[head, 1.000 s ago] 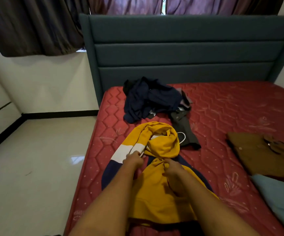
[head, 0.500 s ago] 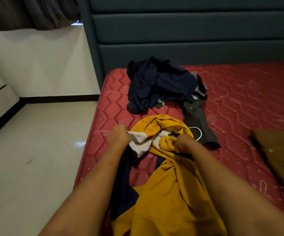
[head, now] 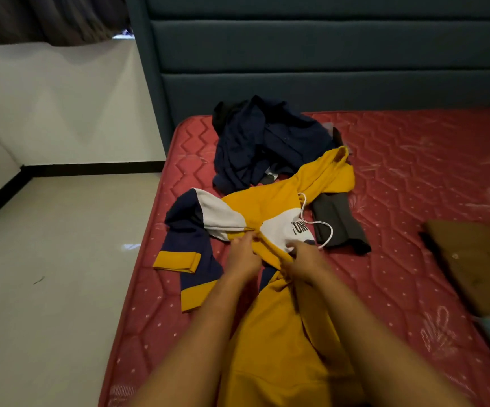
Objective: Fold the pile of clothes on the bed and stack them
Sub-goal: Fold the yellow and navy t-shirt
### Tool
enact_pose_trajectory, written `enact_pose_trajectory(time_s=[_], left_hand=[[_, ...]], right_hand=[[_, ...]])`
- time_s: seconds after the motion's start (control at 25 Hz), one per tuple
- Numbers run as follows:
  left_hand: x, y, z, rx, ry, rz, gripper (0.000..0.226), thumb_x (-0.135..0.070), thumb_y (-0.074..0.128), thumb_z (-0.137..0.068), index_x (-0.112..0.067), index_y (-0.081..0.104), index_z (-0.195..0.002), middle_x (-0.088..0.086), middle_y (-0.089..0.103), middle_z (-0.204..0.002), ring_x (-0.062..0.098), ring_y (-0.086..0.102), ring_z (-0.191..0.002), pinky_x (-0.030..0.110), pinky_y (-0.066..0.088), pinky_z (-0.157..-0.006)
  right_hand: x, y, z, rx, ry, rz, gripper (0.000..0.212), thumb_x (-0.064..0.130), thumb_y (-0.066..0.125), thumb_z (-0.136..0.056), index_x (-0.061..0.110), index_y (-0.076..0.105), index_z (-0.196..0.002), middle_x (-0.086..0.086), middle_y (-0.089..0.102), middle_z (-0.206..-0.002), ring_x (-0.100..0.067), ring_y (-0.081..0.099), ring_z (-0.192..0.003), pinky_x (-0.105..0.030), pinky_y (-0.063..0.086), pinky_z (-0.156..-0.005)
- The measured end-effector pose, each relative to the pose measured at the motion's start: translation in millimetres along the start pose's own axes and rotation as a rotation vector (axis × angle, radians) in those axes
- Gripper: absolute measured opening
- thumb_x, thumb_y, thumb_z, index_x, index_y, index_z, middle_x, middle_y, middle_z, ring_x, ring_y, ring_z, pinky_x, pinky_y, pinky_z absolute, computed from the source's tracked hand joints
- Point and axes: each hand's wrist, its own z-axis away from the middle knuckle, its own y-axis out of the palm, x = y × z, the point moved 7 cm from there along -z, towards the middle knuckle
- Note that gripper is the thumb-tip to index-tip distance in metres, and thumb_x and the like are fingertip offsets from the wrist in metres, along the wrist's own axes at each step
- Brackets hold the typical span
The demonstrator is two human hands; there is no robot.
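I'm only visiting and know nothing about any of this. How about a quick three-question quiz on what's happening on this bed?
1. True or false: the left hand and right hand both grip the yellow hoodie.
2. Which lies nearest the headboard? A) navy clothes B) brown garment C) grey trousers
3. Fill in: the mattress is ___ in colour.

Key: 1 true; 2 A; 3 red.
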Motion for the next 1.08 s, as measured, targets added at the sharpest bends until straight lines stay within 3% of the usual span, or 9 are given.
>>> enact_pose_trajectory(time_s=[0.16, 0.36, 0.48, 0.6, 0.68, 0.76, 0.92, 1.0, 1.08], left_hand=[[5, 27, 34, 0.142, -0.094, 0.146, 0.044, 0.001, 0.047, -0.09, -0.017, 0.05, -0.13, 0.009, 0.059, -0.124, 0.026, 0.056, -0.108, 0.034, 0.046, -0.079], [-48, 10, 29, 0.166, 0.048, 0.254, 0.057, -0.005, 0.054, -0.092, -0.029, 0.038, -0.141, 0.012, 0.057, -0.122, 0.024, 0.057, -0.104, 0.032, 0.049, -0.076], [-85, -12, 15, 0.107, 0.14, 0.17, 0.038, -0.006, 0.052, -0.087, -0.027, 0.054, -0.12, 0.007, 0.061, -0.106, 0.027, 0.059, -0.095, 0.034, 0.05, -0.071], [-100, -51, 16, -0.157, 0.049, 0.269, 0.013, -0.01, 0.046, -0.086, -0.023, 0.048, -0.086, 0.01, 0.058, -0.085, 0.033, 0.058, -0.082, 0.044, 0.051, -0.071], [-109, -75, 33, -0.337, -0.127, 0.469, 0.008, -0.016, 0.041, -0.094, -0.017, 0.043, -0.102, 0.012, 0.055, -0.094, 0.032, 0.054, -0.084, 0.044, 0.049, -0.073], [-122, -86, 50, -0.406, -0.272, 0.698, 0.022, -0.026, 0.034, -0.099, -0.016, 0.037, -0.118, 0.012, 0.053, -0.101, 0.028, 0.052, -0.085, 0.039, 0.047, -0.071], [-155, -118, 65, -0.328, -0.208, 1.186, 0.018, -0.04, 0.023, -0.102, -0.029, 0.03, -0.115, 0.014, 0.062, -0.1, 0.029, 0.065, -0.079, 0.038, 0.057, -0.065], [-159, -145, 78, -0.365, -0.125, 1.082, 0.021, -0.038, 0.022, -0.104, -0.029, 0.033, -0.12, 0.012, 0.06, -0.094, 0.027, 0.063, -0.077, 0.034, 0.053, -0.062], [-165, -175, 100, -0.517, -0.012, 0.761, 0.028, -0.029, 0.027, -0.104, -0.019, 0.034, -0.129, 0.011, 0.055, -0.09, 0.027, 0.059, -0.081, 0.032, 0.046, -0.062]], right_hand=[[-45, -3, 26, -0.091, 0.149, 0.119, 0.014, 0.025, 0.047, -0.095, 0.021, 0.057, -0.103, -0.011, 0.061, -0.115, -0.033, 0.057, -0.109, -0.039, 0.047, -0.087], [21, -60, 56, -0.03, -0.263, -0.223, 0.015, 0.022, 0.057, -0.095, 0.012, 0.069, -0.099, -0.011, 0.069, -0.099, -0.026, 0.063, -0.095, -0.033, 0.043, -0.075], [60, -95, 80, 0.129, -0.36, -0.305, 0.016, 0.015, 0.07, -0.085, 0.012, 0.066, -0.1, -0.007, 0.064, -0.087, -0.019, 0.06, -0.078, -0.034, 0.048, -0.069], [63, -142, 92, -0.164, -0.21, 0.075, 0.032, 0.007, 0.06, -0.08, 0.022, 0.052, -0.107, -0.006, 0.056, -0.093, -0.027, 0.059, -0.083, -0.033, 0.045, -0.061], [60, -170, 109, -0.443, -0.083, 0.211, 0.027, 0.007, 0.053, -0.085, 0.019, 0.047, -0.109, -0.01, 0.055, -0.102, -0.035, 0.059, -0.094, -0.037, 0.042, -0.066], [58, -183, 124, -0.543, -0.019, 0.23, 0.023, 0.01, 0.048, -0.089, 0.015, 0.051, -0.112, -0.012, 0.053, -0.114, -0.038, 0.058, -0.102, -0.04, 0.044, -0.073], [42, -213, 145, -0.49, 0.182, 0.18, 0.031, 0.018, 0.047, -0.091, 0.014, 0.059, -0.12, -0.013, 0.055, -0.124, -0.036, 0.056, -0.112, -0.039, 0.047, -0.084], [37, -221, 149, -0.378, 0.228, 0.033, 0.029, 0.016, 0.043, -0.092, 0.011, 0.06, -0.116, -0.017, 0.059, -0.115, -0.034, 0.059, -0.097, -0.033, 0.045, -0.069], [39, -231, 156, -0.319, 0.199, -0.386, 0.024, 0.008, 0.035, -0.092, 0.008, 0.057, -0.099, -0.018, 0.056, -0.089, -0.027, 0.055, -0.067, -0.027, 0.04, -0.051]])
